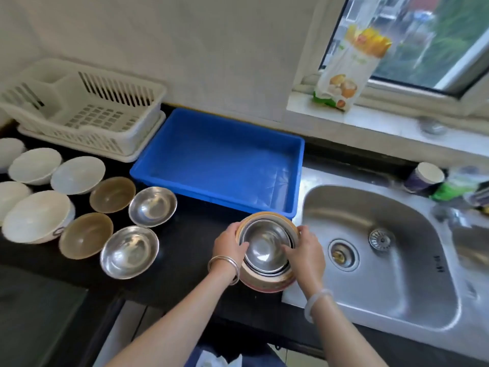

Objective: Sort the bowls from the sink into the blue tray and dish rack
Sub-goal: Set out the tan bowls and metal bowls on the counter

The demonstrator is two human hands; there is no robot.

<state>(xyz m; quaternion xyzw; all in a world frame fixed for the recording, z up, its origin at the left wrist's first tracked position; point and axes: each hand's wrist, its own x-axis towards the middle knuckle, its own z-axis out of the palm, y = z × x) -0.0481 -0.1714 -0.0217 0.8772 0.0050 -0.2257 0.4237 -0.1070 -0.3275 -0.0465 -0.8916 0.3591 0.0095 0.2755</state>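
Note:
A stack of nested bowls (267, 250), steel ones inside a tan outer bowl, is over the black counter just left of the sink (397, 282). My left hand (229, 246) grips its left rim and my right hand (304, 254) grips its right rim, thumbs inside the top steel bowl. The blue tray (296, 178) lies behind the stack with nothing in it. The white dish rack (87, 112) stands at the back left, also with nothing in it. The sink basin holds no bowls.
Loose bowls sit on the counter at left: several white ones (37, 215), two tan ones (86, 235) and two steel ones (129, 251). A paper cup (426, 177) and green item stand behind the sink. A food bag (346, 67) leans on the windowsill.

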